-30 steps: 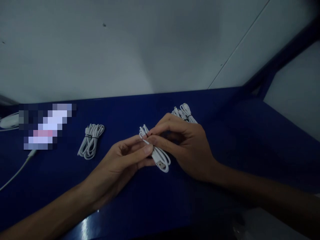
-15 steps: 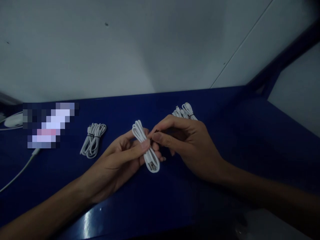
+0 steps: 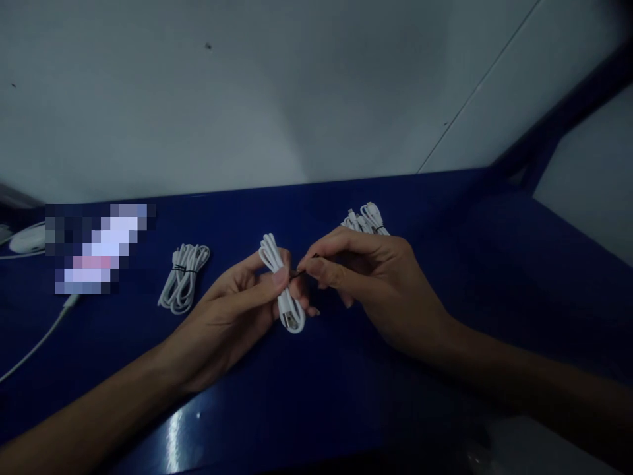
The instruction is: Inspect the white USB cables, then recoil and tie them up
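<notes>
My left hand (image 3: 247,297) is closed around the middle of a coiled white USB cable (image 3: 270,251), thumb pressed on top. The cable's metal USB plug (image 3: 288,320) shows at the lower end of the coil. Between the thumb and forefinger of my right hand (image 3: 380,277) is a thin black twist tie (image 3: 299,273), which runs to the coil beside my left thumb. How far it goes around the coil is hidden by my fingers.
Left of my hands lies a coiled white cable bundle (image 3: 184,280) with a black tie. More white cable bundles (image 3: 373,218) lie behind my right hand. A blurred-out bright device (image 3: 101,247) with a white cord is at the left. A pale wall (image 3: 297,99) rises behind the blue table (image 3: 316,389).
My left hand and the coiled cable have shifted slightly left, away from my right hand. More of the black tie now shows between the two hands.
</notes>
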Motion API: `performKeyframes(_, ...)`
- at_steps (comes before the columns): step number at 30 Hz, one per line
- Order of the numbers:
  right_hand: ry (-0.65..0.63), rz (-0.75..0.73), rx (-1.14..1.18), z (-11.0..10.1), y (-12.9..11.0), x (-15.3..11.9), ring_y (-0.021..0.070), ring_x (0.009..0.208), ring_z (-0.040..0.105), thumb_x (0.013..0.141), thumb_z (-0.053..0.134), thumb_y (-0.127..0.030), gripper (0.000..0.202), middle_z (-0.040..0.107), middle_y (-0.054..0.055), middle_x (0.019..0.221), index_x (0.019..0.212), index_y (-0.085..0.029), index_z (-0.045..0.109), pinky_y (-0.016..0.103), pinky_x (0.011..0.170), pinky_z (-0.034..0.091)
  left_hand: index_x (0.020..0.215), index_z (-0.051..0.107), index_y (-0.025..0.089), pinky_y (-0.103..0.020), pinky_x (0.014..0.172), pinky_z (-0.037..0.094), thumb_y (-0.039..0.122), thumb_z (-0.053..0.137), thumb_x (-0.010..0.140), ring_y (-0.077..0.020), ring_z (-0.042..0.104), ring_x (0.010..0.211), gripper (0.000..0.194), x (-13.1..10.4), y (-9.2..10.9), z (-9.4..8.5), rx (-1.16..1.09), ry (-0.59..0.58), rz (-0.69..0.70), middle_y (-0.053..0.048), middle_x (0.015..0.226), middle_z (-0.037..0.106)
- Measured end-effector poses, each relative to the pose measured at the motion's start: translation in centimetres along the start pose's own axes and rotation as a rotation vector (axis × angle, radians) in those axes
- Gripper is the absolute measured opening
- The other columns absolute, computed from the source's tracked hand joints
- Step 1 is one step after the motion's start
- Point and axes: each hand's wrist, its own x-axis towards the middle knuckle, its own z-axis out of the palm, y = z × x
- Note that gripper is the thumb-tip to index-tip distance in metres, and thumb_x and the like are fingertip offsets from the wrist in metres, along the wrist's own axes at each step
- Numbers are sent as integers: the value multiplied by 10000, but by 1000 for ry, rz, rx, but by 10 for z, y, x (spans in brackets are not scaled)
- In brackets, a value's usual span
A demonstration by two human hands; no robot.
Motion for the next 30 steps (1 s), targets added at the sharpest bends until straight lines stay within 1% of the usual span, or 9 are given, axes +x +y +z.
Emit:
performKeyframes(4,12,-20,-32,-1,0,1,66,599,641,961,879,-248,14,799,-14,894,949,-240,878,202,494,516,1136,772,158,-268,902,644,246,715,1078,-145,745,896,120,1,1,-2,32,46,-3,-53,964,755)
performKeyframes(8,20,-42,-38,1,0,1,71,613,664,961,873,-236,10,794,-9,890,953,-231,875,191,474,515,1168,788,157,-255,868,650,256,753,1057,-147,772,891,153,1,1,-1,54,98,-3,-55,1029,778)
performKeyframes(13,61,-81,-25,1,4,0,79,605,648,944,875,-183,71,807,3,934,951,-253,881,208,470,514,1140,788,161,-248,893,637,246,747,1061,-154,785,905,123,-1,1,3,64,121,-11,-62,988,800)
performKeyframes(18,23,-50,15,-4,12,1,103,633,659,960,875,-275,38,814,23,965,996,-275,888,214,451,495,1080,773,182,-269,904,631,238,749,1057,-174,791,916,65,-2,3,5,79,135,-23,-67,958,815)
performKeyframes(22,8,-52,21,-5,14,1,115,670,700,967,865,-273,41,810,29,967,1001,-252,874,213,457,505,1078,786,184,-251,889,618,244,726,1070,-168,783,937,85,-3,3,4,102,126,-7,-69,966,815)
performKeyframes(24,-19,-72,-9,-5,13,2,117,671,708,978,849,-258,26,799,22,942,989,-235,856,226,490,536,1100,797,182,-245,884,614,247,712,1076,-166,777,941,110,-3,2,4,131,124,9,-71,974,812)
performKeyframes(25,-37,-101,-39,-5,12,3,120,676,711,983,840,-247,17,790,16,928,984,-230,842,239,519,558,1105,799,181,-246,886,613,251,711,1076,-166,774,940,116,-3,2,4,148,127,19,-71,980,810)
performKeyframes(27,-50,-207,-160,-7,10,4,129,691,712,981,836,-233,39,778,11,948,1010,-230,811,267,558,577,1079,800,186,-246,885,612,253,734,1061,-161,769,918,95,-2,1,4,180,140,40,-61,975,806)
performKeyframes(30,-14,-452,-470,-11,8,7,140,708,692,971,843,-248,149,778,32,1057,1107,-245,782,290,535,540,1025,792,194,-236,846,607,230,774,1030,-153,763,872,41,-2,1,5,206,162,68,-46,945,805)
